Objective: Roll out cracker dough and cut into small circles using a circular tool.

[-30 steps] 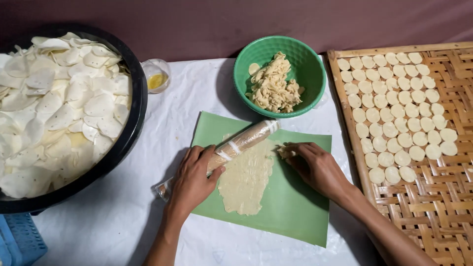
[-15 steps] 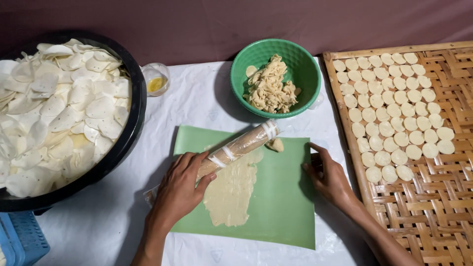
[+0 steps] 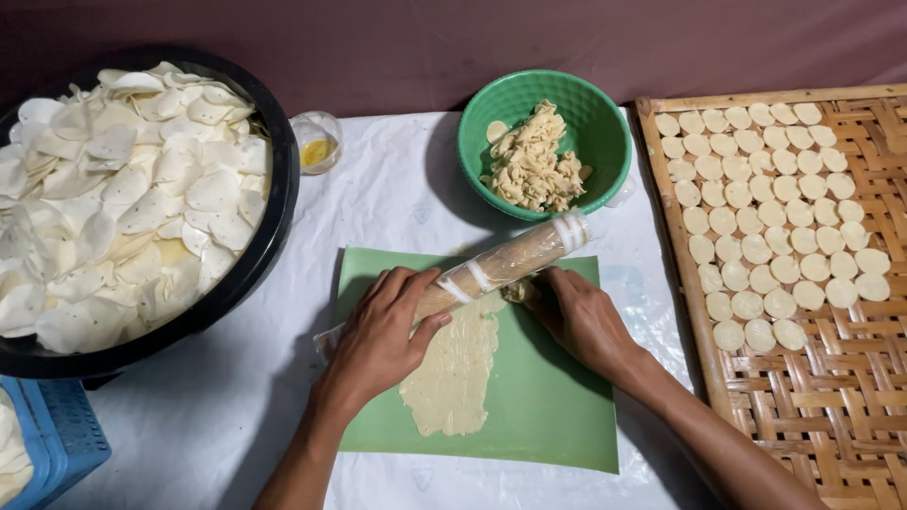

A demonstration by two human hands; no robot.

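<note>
A home food-making spot, likely a kitchen, is suggested: a plastic-covered surface (image 3: 397, 189) is laid with a woven bamboo tray (image 3: 850, 416) of dough discs (image 3: 775, 236), a black basin (image 3: 274, 217) of white chips (image 3: 123, 208) and a green bowl (image 3: 605, 123) of dough scraps (image 3: 534, 165).

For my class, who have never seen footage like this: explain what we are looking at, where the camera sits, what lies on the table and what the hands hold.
There is no machine here, only a person's two bare hands. The single camera is worn on the person's head and looks down at the table.

The left hand lies on a wrapped rolling pin. The right hand is at the pin's middle, by a small lump of dough; whether it grips the pin is hard to tell. Under the pin lies a green mat with a flattened strip of dough.

Around it: a green bowl of dough pieces, a black tub of thin white chips, a woven tray with rows of small discs, a small cup and a blue crate.
</note>
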